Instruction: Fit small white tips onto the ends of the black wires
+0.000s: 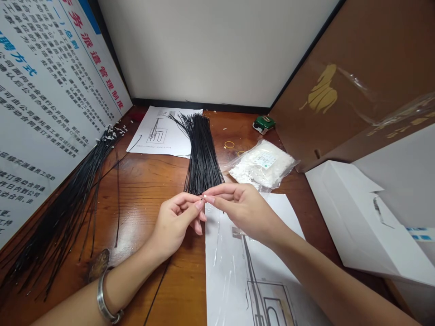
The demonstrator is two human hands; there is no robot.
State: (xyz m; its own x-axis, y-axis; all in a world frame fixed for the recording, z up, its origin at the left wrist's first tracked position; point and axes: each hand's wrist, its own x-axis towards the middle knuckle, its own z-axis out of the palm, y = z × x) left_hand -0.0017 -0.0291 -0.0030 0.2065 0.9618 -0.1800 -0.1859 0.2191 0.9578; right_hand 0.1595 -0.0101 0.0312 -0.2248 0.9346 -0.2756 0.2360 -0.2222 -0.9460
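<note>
My left hand (178,219) and my right hand (239,206) meet over the wooden table (146,181), fingertips pinched together around a tiny white piece (203,197). A thin black wire (159,285) runs from my left hand down toward the near edge. Just beyond the hands lies a bundle of black wires (201,156). A clear bag of small white parts (263,165) sits to the right of that bundle. Under my right forearm lies a sheet with a drawing (244,271) in a clear sleeve.
A spread of black wires with white tips (68,203) lies along the left, beside a printed board (44,99). Another drawing sheet (161,131) and a green tape measure (264,123) lie at the back. Cardboard (340,77) and a white box (367,217) stand on the right.
</note>
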